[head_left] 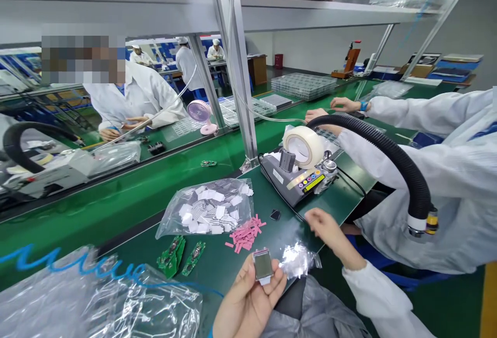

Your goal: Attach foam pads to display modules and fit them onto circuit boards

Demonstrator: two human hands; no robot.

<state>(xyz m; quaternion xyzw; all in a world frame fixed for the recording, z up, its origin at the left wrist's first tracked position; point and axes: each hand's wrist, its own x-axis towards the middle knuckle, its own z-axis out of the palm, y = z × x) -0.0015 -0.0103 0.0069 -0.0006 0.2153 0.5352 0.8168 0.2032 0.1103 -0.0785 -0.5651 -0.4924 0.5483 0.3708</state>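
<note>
Green worktop (128, 198) under shelf frame, factory floor behind; left hand (248, 302) pinching small display module (263, 265), right hand (328, 229) loose, fingers apart, near tape dispenser (301, 172).

Co-worker's face (83, 59) – blurred

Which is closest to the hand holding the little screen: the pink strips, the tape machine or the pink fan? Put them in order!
Counting out from the left hand in the head view:
1. The pink strips, just beyond it on the green mat.
2. The tape machine, farther back and to the right.
3. The pink fan, farthest, behind the metal post.
</note>
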